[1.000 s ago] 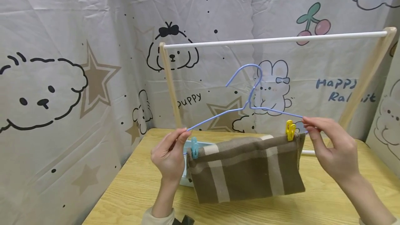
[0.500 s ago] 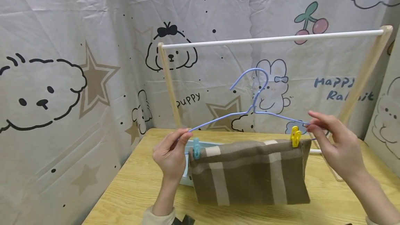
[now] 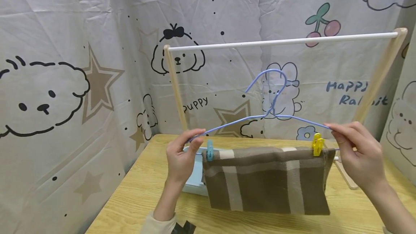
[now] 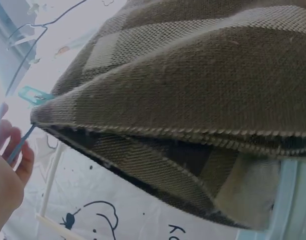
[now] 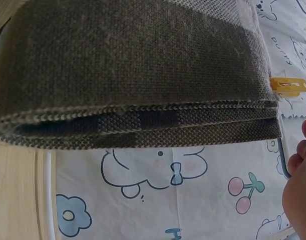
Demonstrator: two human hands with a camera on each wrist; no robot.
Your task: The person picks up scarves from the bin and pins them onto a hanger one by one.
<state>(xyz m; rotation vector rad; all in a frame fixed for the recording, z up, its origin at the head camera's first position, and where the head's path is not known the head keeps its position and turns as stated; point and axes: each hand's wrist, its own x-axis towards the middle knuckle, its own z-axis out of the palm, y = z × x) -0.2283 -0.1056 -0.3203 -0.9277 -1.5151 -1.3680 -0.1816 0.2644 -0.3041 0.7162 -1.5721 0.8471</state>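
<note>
A blue wire clothes hanger (image 3: 234, 121) is held up in front of me, its hook upward. My left hand (image 3: 180, 156) pinches the left end between thumb and fingers. At the right end, my right hand (image 3: 364, 158) grips the wire the same way. Folded over the lower bar hangs a brown checked knitted cloth (image 3: 260, 187), perhaps a scarf. A light-blue clothespin (image 3: 209, 150) clips its left top corner, and a yellow clothespin (image 3: 317, 145) the right one. Both wrist views show the cloth's layered side edges from close up; in each, the hand is partly cut off.
Behind the hanger stands a small rack with a white rod (image 3: 279, 42) on wooden legs (image 3: 176, 89). A light-blue tray (image 3: 194, 187) sits on the wooden table (image 3: 130, 205), partly hidden by the cloth. A patterned curtain (image 3: 107, 28) surrounds the table.
Both hands have shifted right with the hanger and cloth. The right index finger, lifted off the wire half a second ago, is back on it. More of the tray shows at the left.
</note>
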